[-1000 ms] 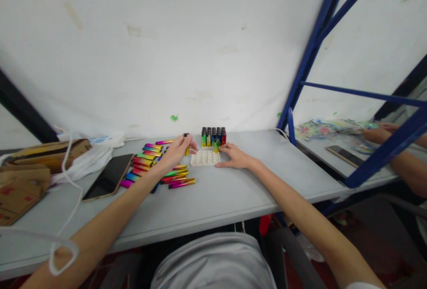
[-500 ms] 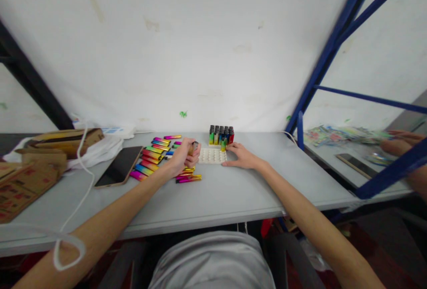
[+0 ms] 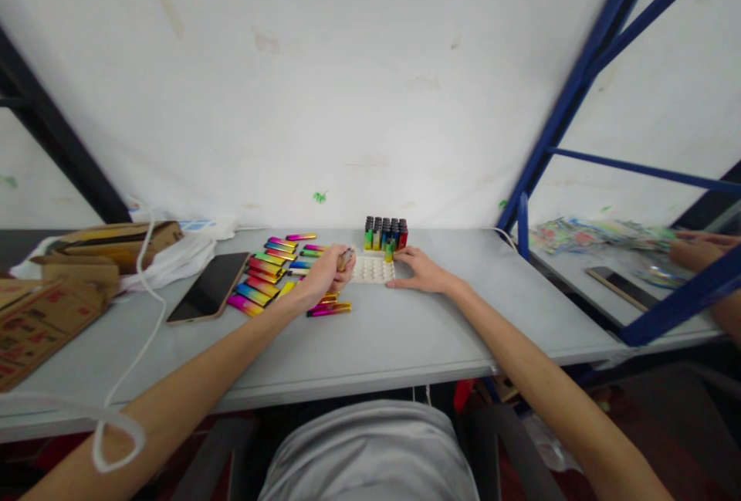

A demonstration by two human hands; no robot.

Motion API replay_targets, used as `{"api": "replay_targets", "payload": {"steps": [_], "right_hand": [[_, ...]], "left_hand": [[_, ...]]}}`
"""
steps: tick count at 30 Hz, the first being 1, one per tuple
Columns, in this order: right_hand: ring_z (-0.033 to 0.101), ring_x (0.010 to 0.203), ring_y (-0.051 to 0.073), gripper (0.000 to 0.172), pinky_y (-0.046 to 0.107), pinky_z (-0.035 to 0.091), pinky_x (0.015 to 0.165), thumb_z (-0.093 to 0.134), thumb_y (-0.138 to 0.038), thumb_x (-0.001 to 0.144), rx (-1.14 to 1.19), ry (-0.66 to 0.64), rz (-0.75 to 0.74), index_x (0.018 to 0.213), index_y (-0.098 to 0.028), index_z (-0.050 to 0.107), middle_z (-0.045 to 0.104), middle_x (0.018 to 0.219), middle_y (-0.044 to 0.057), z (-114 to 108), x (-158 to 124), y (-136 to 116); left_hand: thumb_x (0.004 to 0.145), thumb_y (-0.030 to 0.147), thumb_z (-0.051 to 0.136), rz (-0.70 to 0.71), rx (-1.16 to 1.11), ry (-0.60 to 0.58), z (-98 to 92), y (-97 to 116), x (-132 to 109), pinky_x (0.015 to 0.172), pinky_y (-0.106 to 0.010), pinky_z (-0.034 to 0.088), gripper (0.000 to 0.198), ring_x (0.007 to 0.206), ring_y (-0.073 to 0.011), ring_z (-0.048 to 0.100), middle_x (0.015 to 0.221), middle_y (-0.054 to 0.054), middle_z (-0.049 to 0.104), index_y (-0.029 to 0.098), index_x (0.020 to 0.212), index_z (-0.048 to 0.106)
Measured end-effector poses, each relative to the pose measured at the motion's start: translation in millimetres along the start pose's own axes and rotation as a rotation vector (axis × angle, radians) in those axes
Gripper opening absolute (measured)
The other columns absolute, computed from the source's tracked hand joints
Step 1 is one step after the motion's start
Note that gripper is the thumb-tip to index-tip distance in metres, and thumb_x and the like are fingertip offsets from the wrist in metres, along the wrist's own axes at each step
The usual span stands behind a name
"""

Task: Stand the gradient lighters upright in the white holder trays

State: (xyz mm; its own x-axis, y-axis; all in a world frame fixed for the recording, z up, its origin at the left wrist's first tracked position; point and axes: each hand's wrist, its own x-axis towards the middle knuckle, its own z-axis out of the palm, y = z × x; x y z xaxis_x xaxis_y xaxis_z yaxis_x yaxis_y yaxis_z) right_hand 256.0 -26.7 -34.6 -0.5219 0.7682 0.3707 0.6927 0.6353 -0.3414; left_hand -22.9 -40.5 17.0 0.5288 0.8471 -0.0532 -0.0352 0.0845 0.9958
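Observation:
My left hand is closed around a lighter, its metallic end showing past the thumb; the rest is hidden in the fist. It is beside the left end of a white tray with rows of small round recesses. My right hand braces the tray's right end, thumb at the near corner and fingers at the far one. Close to those fingertips a yellow-green lighter stands upright at the tray's far right. Behind it, a block of upright lighters with black tops is packed together.
Several shiny rainbow-coloured lighters lie scattered left of my left hand. Farther left are a phone, white wrapping, a cardboard box and a white cable. A blue metal frame rises at right; beyond it is another person's hand.
My left hand has moved slightly right with the lighter, and its wrist has turned a little. My right hand and the tray look the same.

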Motion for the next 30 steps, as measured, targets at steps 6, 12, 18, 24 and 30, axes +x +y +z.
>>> {"api": "replay_targets", "payload": {"steps": [6,12,18,24,30], "right_hand": [[0.060,0.122,0.035,0.066,0.053,0.045,0.110,0.082,-0.060,0.079,0.018,0.036,0.003,0.126,-0.015,0.068,0.065,0.129,0.019,2,0,-2],[0.059,0.125,0.035,0.065,0.051,0.045,0.110,0.083,-0.055,0.080,0.010,0.038,0.002,0.130,-0.017,0.068,0.064,0.132,0.018,1,1,-10],[0.059,0.126,0.035,0.065,0.052,0.045,0.110,0.082,-0.055,0.081,0.003,0.031,-0.002,0.132,-0.018,0.066,0.065,0.132,0.017,0,1,-10],[0.058,0.126,0.035,0.068,0.052,0.044,0.111,0.079,-0.058,0.083,-0.003,0.021,-0.021,0.135,-0.016,0.064,0.065,0.132,0.018,3,2,-6],[0.058,0.124,0.034,0.071,0.050,0.044,0.110,0.077,-0.059,0.084,-0.033,0.013,-0.032,0.136,-0.014,0.063,0.064,0.133,0.019,3,3,-6]], "left_hand": [[0.091,0.055,0.050,0.073,-0.056,-0.053,2.5,2,2,0.038,-0.018,0.022,0.032,0.035,-0.0086,0.029,0.051,0.008,0.045,0.024,0.088,0.044],[0.087,0.052,0.066,0.360,0.336,0.012,12.9,7,18,0.070,-0.028,0.053,0.035,0.082,-0.0178,0.065,0.091,-0.005,0.069,0.018,0.094,0.063],[0.089,0.047,0.068,0.530,0.747,0.027,19.4,9,43,0.086,-0.035,0.053,0.036,0.094,-0.0242,0.068,0.101,-0.011,0.075,0.016,0.104,0.076],[0.091,0.039,0.066,0.610,0.902,0.056,17.4,0,59,0.089,-0.037,0.053,0.031,0.090,-0.0253,0.070,0.104,-0.013,0.077,0.015,0.106,0.077],[0.094,0.041,0.061,0.534,0.898,-0.014,15.0,6,60,0.085,-0.035,0.053,0.033,0.091,-0.0270,0.073,0.100,-0.011,0.079,0.015,0.109,0.076]]}}
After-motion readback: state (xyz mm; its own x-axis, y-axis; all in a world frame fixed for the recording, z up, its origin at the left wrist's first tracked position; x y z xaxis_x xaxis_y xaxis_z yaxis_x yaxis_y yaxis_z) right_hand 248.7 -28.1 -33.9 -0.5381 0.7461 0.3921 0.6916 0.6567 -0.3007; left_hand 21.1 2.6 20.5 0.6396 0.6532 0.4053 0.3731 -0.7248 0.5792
